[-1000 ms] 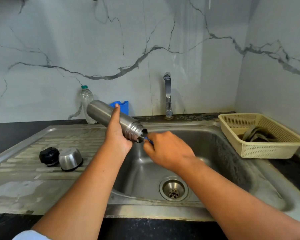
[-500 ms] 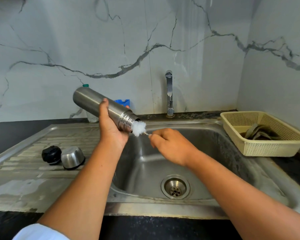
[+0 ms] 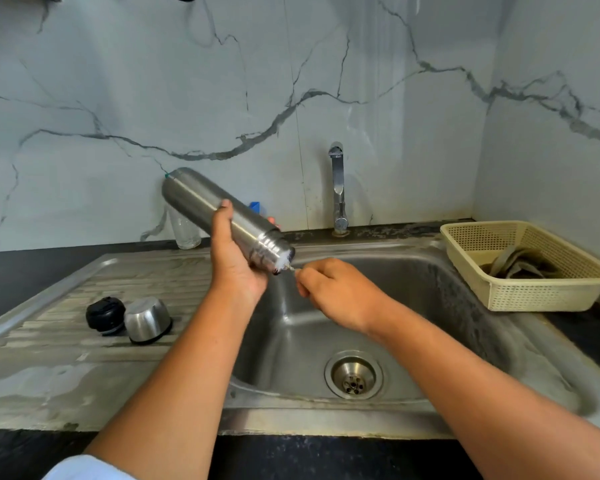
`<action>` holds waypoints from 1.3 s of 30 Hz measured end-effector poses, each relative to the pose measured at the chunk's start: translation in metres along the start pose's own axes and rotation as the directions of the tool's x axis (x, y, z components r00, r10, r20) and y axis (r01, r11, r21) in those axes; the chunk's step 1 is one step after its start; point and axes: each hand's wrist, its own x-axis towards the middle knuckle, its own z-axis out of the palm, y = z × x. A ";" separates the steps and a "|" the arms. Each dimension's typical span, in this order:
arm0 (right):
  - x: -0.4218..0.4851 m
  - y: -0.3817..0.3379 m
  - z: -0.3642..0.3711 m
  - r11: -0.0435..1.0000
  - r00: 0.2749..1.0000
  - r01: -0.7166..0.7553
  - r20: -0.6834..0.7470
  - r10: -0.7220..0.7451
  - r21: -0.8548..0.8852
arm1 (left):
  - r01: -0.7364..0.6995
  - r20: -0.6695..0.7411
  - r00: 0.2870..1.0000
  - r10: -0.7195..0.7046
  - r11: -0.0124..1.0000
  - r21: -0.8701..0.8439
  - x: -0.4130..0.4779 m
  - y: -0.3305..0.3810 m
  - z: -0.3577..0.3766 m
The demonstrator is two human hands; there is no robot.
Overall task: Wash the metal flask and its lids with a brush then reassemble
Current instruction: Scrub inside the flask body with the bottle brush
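Steel flask point(image 3: 222, 213), mouth toward four o'clock above the sink point(image 3: 430, 323), sits gripped in the left hand point(image 3: 236, 265) while the right hand point(image 3: 336, 292), pinching the brush point(image 3: 285, 263), has pushed its bristles back inside, so scrubbing continues.

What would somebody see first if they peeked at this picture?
The shiny metal flask, tilted over the sink and gripped by the left hand, catches the eye first. The right hand pinches a brush whose white bristles poke from the flask's mouth. On the draining board to the left sit a black lid and a steel cap, side by side.
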 end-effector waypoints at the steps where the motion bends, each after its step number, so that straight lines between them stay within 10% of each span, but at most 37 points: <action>1: -0.002 0.001 -0.004 0.999 1.000 0.009 0.012 -0.009 -0.035 | 0.000 -0.024 1.000 -0.002 0.999 -0.049 0.003 0.006 -0.002; 8: 0.003 0.001 0.006 0.999 0.998 -0.025 -0.052 0.023 -0.026 | 0.022 0.030 0.999 -0.024 0.997 0.073 -0.013 -0.012 0.006; 15: 0.003 0.013 -0.005 0.891 0.955 -0.095 -0.293 -0.043 -0.444 | 0.123 -0.095 0.991 -0.090 0.885 0.449 -0.007 -0.012 0.008; 24: 0.001 0.011 -0.005 0.801 0.983 -0.021 -0.160 -0.093 -0.598 | 0.233 -0.114 0.968 -0.225 0.970 0.068 -0.006 0.002 0.010; 32: -0.002 0.007 -0.010 0.850 0.988 0.143 0.020 -0.155 -0.507 | 0.054 -0.252 0.965 -0.074 0.995 -0.087 0.008 0.018 -0.014; 39: 0.002 0.007 -0.003 0.924 0.995 0.097 0.013 -0.099 -0.369 | 0.052 -0.124 0.991 -0.048 0.998 0.029 0.005 -0.013 -0.005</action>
